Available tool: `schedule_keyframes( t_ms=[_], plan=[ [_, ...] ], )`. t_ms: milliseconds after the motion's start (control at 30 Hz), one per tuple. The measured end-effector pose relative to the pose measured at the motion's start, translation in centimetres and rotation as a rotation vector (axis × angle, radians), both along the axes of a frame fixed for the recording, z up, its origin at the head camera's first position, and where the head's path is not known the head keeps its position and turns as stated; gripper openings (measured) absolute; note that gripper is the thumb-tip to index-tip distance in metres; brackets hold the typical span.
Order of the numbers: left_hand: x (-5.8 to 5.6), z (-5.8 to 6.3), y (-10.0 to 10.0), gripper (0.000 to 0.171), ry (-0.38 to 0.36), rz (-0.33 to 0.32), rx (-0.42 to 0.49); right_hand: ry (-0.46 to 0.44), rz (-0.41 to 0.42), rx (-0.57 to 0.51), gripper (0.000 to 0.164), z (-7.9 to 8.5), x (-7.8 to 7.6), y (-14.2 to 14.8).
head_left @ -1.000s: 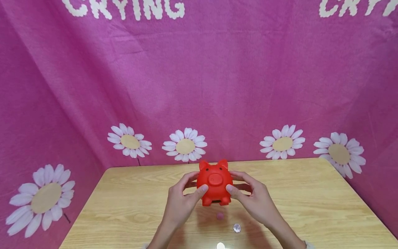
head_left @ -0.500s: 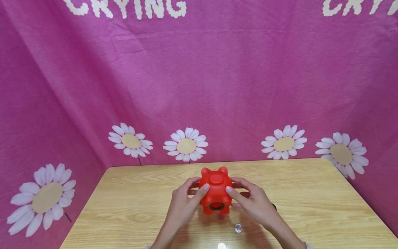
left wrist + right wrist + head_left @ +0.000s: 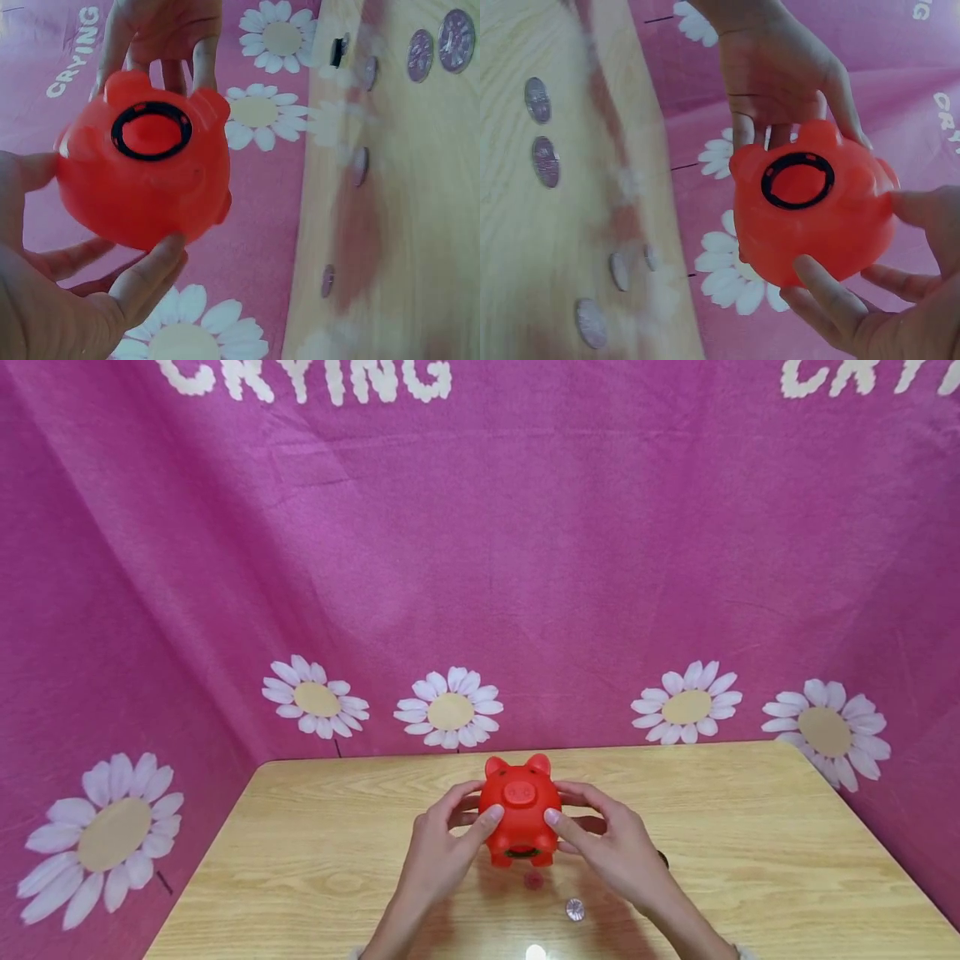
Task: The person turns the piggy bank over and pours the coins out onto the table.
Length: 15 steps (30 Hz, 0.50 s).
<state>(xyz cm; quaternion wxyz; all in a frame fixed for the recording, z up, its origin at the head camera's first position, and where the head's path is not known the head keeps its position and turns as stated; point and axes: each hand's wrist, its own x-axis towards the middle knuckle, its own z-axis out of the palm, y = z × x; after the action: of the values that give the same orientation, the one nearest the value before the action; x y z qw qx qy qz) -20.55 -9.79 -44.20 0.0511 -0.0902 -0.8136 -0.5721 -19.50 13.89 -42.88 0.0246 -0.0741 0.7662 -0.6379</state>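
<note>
A red piggy bank [image 3: 519,818] is held in the air above the wooden table, its snout facing me. My left hand [image 3: 444,845] grips one side, thumb in front and fingers behind. On the opposite side my right hand [image 3: 617,845] holds it the same way. Both wrist views show its underside, where a black-rimmed round hole [image 3: 798,181] is uncovered. Below the bank, a reddish-looking coin [image 3: 533,881] and a silvery coin [image 3: 574,910] lie on the table. Several coins appear in the wrist views, including a large coin [image 3: 457,41].
A small black piece [image 3: 663,859], perhaps a stopper, lies on the wooden table [image 3: 337,852] partly hidden behind the right wrist. Pink cloth [image 3: 525,568] with printed daisies hangs along the back and sides. Bright glare marks the table's near edge.
The piggy bank tipped back, baring its bottom hole to the head camera, then tilted forward again. It sits slightly lower than at first. The black piece came into view beside the right wrist.
</note>
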Motion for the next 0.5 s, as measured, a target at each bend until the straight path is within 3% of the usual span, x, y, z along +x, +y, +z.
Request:
schedule_keyframes(
  t_ms=[267, 333, 400, 500],
  plan=[
    [-0.03, 0.01, 0.01, 0.052, -0.021, -0.022, -0.033, -0.053, 0.001, 0.028, 0.053, -0.10, -0.13, -0.07],
    [0.06, 0.13, 0.00, 0.051, -0.005, -0.026, -0.009, -0.026, 0.000, 0.041, 0.054, -0.10, -0.07, -0.02],
    [0.14, 0.28, -0.09, 0.052, 0.078, -0.045, 0.067, 0.086, 0.012, 0.004, 0.054, -0.06, 0.05, 0.09],
    [0.12, 0.54, -0.36, 0.065, 0.376, -0.155, 0.233, 0.390, 0.068, -0.120, 0.063, 0.14, 0.27, 0.34]
  ],
)
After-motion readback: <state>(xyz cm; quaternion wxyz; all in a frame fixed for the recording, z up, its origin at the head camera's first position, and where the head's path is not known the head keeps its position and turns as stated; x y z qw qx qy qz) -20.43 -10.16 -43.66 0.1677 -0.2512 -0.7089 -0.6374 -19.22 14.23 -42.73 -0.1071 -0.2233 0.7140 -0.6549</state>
